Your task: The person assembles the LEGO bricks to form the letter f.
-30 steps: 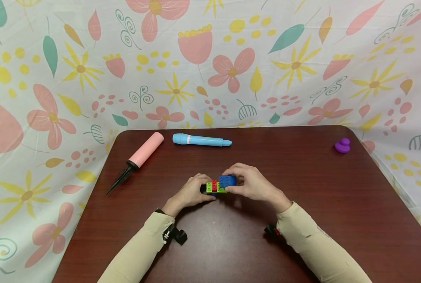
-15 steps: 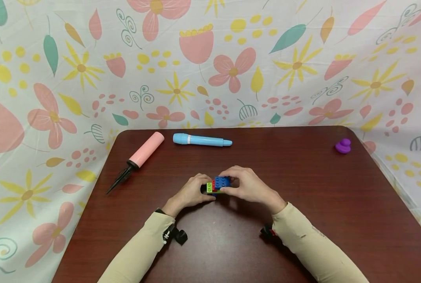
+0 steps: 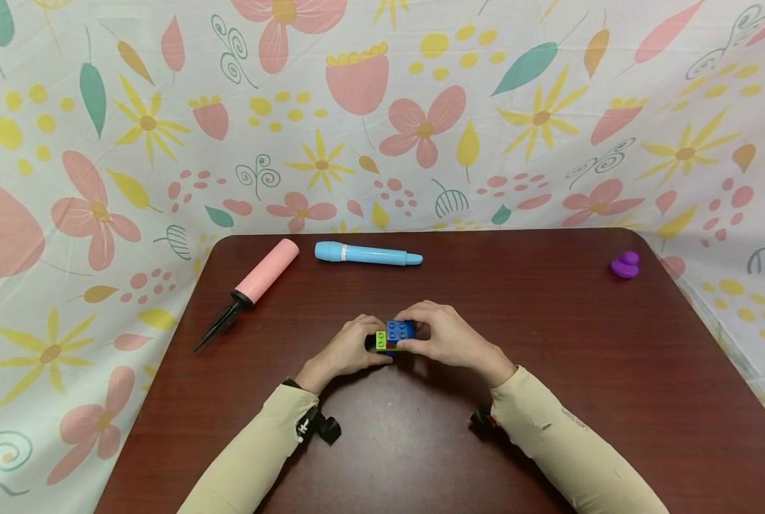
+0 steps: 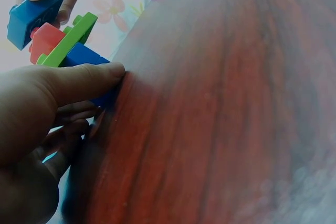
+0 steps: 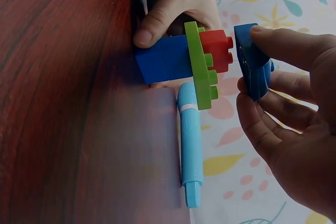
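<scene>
Near the middle of the table, my left hand (image 3: 345,350) holds a small stack of toy building bricks by its blue base (image 5: 165,59), thumb on one side. A lime-green plate (image 5: 197,72) lies on that base, and a red brick (image 5: 214,51) sits on the plate with its studs up. My right hand (image 3: 449,337) pinches a separate blue brick (image 5: 251,64) between thumb and fingers just above the red brick. The right wrist view shows a narrow gap between these two. Whether the blue base is one brick or more is hard to tell.
A pink hand pump (image 3: 267,271) with a black nozzle lies at the back left of the brown table (image 3: 549,307). Beside it is a light-blue pen-shaped tube (image 3: 370,255). A small purple knobbed object (image 3: 625,265) stands at the far right. Flowered cloth (image 3: 421,128) hangs behind.
My right hand has moved left with its blue brick, from over the plate's right end to over the red brick. The left hand and its stack have stayed put.
</scene>
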`<state>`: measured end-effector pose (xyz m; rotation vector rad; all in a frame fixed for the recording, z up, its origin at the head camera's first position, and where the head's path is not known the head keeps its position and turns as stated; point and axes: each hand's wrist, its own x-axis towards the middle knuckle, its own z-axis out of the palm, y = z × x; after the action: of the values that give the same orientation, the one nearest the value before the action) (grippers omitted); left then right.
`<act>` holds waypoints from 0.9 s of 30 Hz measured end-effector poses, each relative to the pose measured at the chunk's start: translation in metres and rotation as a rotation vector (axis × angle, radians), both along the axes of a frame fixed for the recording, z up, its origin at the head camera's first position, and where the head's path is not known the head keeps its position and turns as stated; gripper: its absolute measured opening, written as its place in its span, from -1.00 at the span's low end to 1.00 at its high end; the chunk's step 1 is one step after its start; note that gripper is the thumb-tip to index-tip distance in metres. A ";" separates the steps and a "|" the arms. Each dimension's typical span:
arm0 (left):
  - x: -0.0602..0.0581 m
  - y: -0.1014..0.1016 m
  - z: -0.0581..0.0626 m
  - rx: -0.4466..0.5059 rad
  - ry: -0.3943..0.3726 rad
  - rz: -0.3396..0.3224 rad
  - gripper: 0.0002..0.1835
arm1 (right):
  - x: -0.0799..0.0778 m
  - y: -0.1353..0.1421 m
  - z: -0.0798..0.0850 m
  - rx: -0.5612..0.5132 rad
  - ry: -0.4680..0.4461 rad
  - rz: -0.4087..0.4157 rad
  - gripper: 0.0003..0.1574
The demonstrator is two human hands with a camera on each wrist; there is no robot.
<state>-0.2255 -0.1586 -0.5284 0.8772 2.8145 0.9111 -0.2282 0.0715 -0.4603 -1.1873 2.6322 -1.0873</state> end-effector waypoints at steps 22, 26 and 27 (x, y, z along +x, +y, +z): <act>0.000 0.001 0.000 -0.011 0.007 0.005 -0.48 | -0.002 -0.003 -0.004 0.008 0.010 0.014 -0.53; 0.001 0.001 0.001 -0.013 0.006 0.005 -0.49 | -0.002 -0.002 -0.004 0.009 0.006 0.012 -0.52; 0.001 0.001 0.001 -0.010 0.005 0.006 -0.49 | -0.002 -0.002 -0.004 0.008 0.003 0.013 -0.52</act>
<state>-0.2247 -0.1578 -0.5269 0.8719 2.8246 0.8955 -0.2300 0.0692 -0.4645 -1.2034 2.6252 -1.0724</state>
